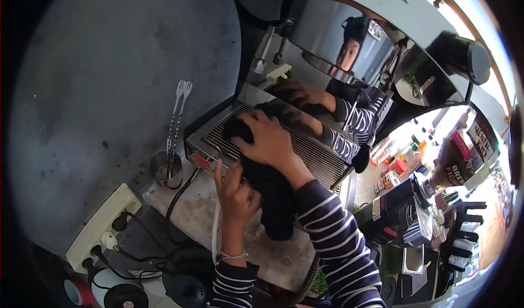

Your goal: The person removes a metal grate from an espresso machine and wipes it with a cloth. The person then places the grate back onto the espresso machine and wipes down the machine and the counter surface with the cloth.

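My right hand (268,142) presses a bunched black cloth (267,185) onto the slatted drip tray (314,152) of an espresso machine (338,40), its fingers curled over the cloth at the tray's left end. The rest of the cloth hangs over the front edge toward the counter. Just below, my left hand (236,194) is beside the cloth with its index finger raised and the other fingers loosely bent. Nothing shows in it. Whether it touches the cloth I cannot tell. The machine's shiny panel mirrors both arms.
A metal cup (165,170) with long twisted-handle forks stands left of the machine. A power strip (103,226) with several plugged cables lies at lower left. On the right are a coffee grinder (390,210) and a coffee bag (466,150). A steam wand (263,50) hangs at the machine's left.
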